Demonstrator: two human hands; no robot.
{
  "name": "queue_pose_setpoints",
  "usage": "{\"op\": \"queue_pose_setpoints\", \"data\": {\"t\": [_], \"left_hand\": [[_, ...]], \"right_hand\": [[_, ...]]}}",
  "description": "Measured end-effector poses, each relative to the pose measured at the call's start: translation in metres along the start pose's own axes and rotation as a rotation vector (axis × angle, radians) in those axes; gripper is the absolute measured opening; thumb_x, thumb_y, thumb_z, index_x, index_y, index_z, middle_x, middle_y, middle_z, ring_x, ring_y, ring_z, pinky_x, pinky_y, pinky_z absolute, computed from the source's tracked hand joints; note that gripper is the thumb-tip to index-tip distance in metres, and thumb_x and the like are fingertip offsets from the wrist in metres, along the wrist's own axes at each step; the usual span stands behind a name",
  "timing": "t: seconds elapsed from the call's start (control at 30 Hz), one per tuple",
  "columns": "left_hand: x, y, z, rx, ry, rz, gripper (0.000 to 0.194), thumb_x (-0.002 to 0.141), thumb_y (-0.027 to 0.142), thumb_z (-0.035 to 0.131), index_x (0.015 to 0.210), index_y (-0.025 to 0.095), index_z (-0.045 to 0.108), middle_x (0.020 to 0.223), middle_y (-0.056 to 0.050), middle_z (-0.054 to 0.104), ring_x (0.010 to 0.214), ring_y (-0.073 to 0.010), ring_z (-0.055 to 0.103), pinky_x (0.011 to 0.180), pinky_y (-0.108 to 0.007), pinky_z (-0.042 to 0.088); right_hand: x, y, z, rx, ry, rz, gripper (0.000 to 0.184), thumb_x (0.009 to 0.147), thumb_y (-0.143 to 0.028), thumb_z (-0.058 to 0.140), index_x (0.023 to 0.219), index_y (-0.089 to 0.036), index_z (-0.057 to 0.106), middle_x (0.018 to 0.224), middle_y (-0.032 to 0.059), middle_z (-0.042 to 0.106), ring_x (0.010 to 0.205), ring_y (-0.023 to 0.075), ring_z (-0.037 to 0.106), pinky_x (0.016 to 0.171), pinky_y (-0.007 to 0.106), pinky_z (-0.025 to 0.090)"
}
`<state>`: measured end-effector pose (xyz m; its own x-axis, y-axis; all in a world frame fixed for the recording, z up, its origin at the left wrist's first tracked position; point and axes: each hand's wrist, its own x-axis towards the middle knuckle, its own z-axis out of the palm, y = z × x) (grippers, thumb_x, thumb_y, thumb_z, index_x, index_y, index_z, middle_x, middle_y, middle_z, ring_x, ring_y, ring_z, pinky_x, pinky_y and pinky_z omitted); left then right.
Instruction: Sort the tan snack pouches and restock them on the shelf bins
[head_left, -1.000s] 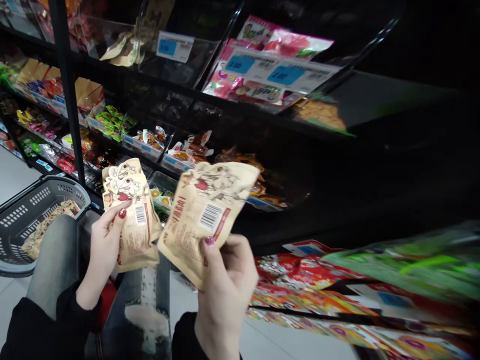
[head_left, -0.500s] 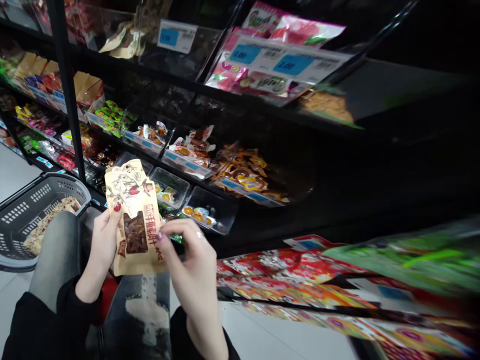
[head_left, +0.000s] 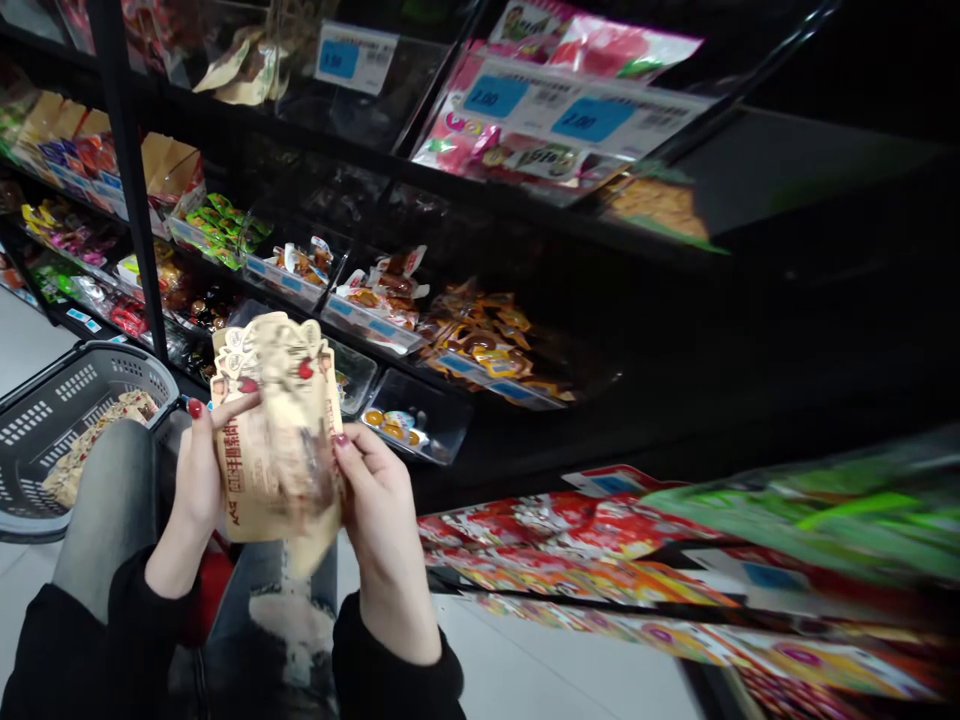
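My left hand [head_left: 193, 490] holds a beige snack packet [head_left: 244, 500] with red lettering and a drawing of a figure on it. Its index finger lies across the packet and the thumb stands raised. In front, a second beige snack packet [head_left: 304, 450] is smeared by motion. The right edge of that one is pinched between the thumb and fingers of my right hand [head_left: 381, 510]. The two packets overlap, so whether more lie behind them I cannot tell. Both hands are above my knees.
On the floor at left stands a grey basket [head_left: 75, 395] with several beige packets [head_left: 105, 435] in it. Black shelves ahead carry clear bins of wrapped snacks [head_left: 484, 335]. Pink bags [head_left: 622, 45] sit higher up. A low rack of red packets [head_left: 562, 525] is at right.
A single packet with a dark window faced me earlier; now two overlapping packets show. My right hand has closed on the packet edge, and my left thumb has come off the front.
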<state>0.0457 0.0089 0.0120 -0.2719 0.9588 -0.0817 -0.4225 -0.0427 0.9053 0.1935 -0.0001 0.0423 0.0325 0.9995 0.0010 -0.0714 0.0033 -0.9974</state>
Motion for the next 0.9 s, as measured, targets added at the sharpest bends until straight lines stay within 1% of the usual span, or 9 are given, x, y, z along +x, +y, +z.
{"op": "queue_pose_setpoints", "data": {"t": [0.1, 0.17, 0.3, 0.4, 0.53, 0.6, 0.7, 0.77, 0.9], "left_hand": [[0.003, 0.002, -0.005, -0.005, -0.013, 0.015, 0.056, 0.088, 0.061, 0.042, 0.096, 0.018, 0.076, 0.104, -0.008, 0.075, 0.105, -0.0259, 0.066, 0.095, -0.039, 0.047], [0.005, 0.004, -0.006, -0.027, -0.005, -0.004, 0.052, 0.088, 0.059, 0.044, 0.096, 0.018, 0.076, 0.103, -0.007, 0.075, 0.103, -0.0254, 0.066, 0.095, -0.04, 0.048], [0.007, 0.005, -0.005, -0.04, 0.032, -0.005, 0.047, 0.084, 0.056, 0.052, 0.094, 0.017, 0.076, 0.101, -0.008, 0.075, 0.101, -0.0261, 0.066, 0.094, -0.04, 0.047], [0.008, 0.006, -0.005, -0.005, 0.046, 0.031, 0.031, 0.077, 0.045, 0.068, 0.091, 0.019, 0.077, 0.103, -0.007, 0.075, 0.102, -0.025, 0.065, 0.093, -0.036, 0.047], [0.008, 0.008, -0.008, 0.118, -0.007, 0.089, 0.032, 0.064, 0.029, 0.081, 0.095, 0.023, 0.076, 0.105, -0.003, 0.074, 0.101, -0.0228, 0.064, 0.089, -0.032, 0.047], [0.009, 0.009, -0.01, 0.122, -0.025, 0.104, 0.034, 0.062, 0.027, 0.082, 0.095, 0.023, 0.075, 0.106, -0.003, 0.073, 0.097, -0.0223, 0.065, 0.085, -0.031, 0.049], [0.009, 0.01, -0.012, 0.077, -0.062, 0.118, 0.032, 0.063, 0.027, 0.08, 0.095, 0.022, 0.074, 0.104, -0.004, 0.072, 0.095, -0.0227, 0.065, 0.083, -0.032, 0.05], [0.008, 0.011, -0.013, 0.045, -0.107, 0.13, 0.031, 0.068, 0.027, 0.077, 0.097, 0.022, 0.073, 0.104, -0.004, 0.072, 0.094, -0.0223, 0.065, 0.083, -0.031, 0.05], [0.003, 0.013, -0.013, 0.066, -0.256, 0.216, 0.038, 0.074, 0.026, 0.073, 0.111, 0.026, 0.068, 0.117, -0.004, 0.067, 0.109, -0.0215, 0.061, 0.093, -0.029, 0.047]], "right_hand": [[0.005, 0.011, -0.009, 0.343, -0.144, 0.131, 0.027, 0.087, -0.046, 0.047, 0.073, -0.023, 0.044, 0.047, -0.0137, 0.027, 0.028, 0.0029, 0.009, 0.029, 0.019, 0.012], [0.006, 0.018, -0.012, 0.465, -0.17, 0.141, 0.029, 0.092, -0.044, 0.041, 0.071, -0.024, 0.039, 0.046, -0.0164, 0.015, 0.028, 0.0016, -0.008, 0.028, 0.018, 0.0], [0.004, 0.023, -0.012, 0.615, -0.108, 0.051, 0.026, 0.095, -0.037, 0.037, 0.072, -0.024, 0.037, 0.047, -0.0168, 0.01, 0.031, 0.0009, -0.016, 0.03, 0.017, -0.003], [0.005, 0.019, -0.014, 0.393, -0.005, -0.036, 0.031, 0.092, -0.047, 0.034, 0.072, -0.024, 0.04, 0.047, -0.0148, 0.018, 0.028, 0.003, -0.003, 0.029, 0.02, 0.008], [0.009, 0.012, -0.026, -0.157, 0.412, -0.243, 0.03, 0.085, -0.051, 0.045, 0.075, -0.023, 0.049, 0.055, -0.0058, 0.045, 0.04, 0.0104, 0.037, 0.047, 0.025, 0.034], [0.012, 0.01, -0.035, -0.429, 0.622, -0.306, 0.026, 0.084, -0.045, 0.05, 0.076, -0.021, 0.054, 0.064, 0.0003, 0.055, 0.055, 0.0152, 0.048, 0.057, 0.027, 0.036], [0.015, 0.01, -0.043, -0.8, 0.819, -0.304, 0.023, 0.086, -0.038, 0.045, 0.08, -0.02, 0.058, 0.069, 0.0061, 0.061, 0.059, 0.019, 0.051, 0.06, 0.029, 0.033], [0.015, 0.01, -0.043, -0.879, 0.805, -0.269, 0.024, 0.086, -0.037, 0.043, 0.08, -0.02, 0.059, 0.069, 0.0075, 0.063, 0.056, 0.0194, 0.05, 0.058, 0.029, 0.031], [0.011, 0.012, -0.032, -0.79, 0.568, -0.261, 0.028, 0.087, -0.04, 0.04, 0.08, -0.02, 0.058, 0.07, 0.0062, 0.065, 0.06, 0.02, 0.056, 0.06, 0.029, 0.036]]}}
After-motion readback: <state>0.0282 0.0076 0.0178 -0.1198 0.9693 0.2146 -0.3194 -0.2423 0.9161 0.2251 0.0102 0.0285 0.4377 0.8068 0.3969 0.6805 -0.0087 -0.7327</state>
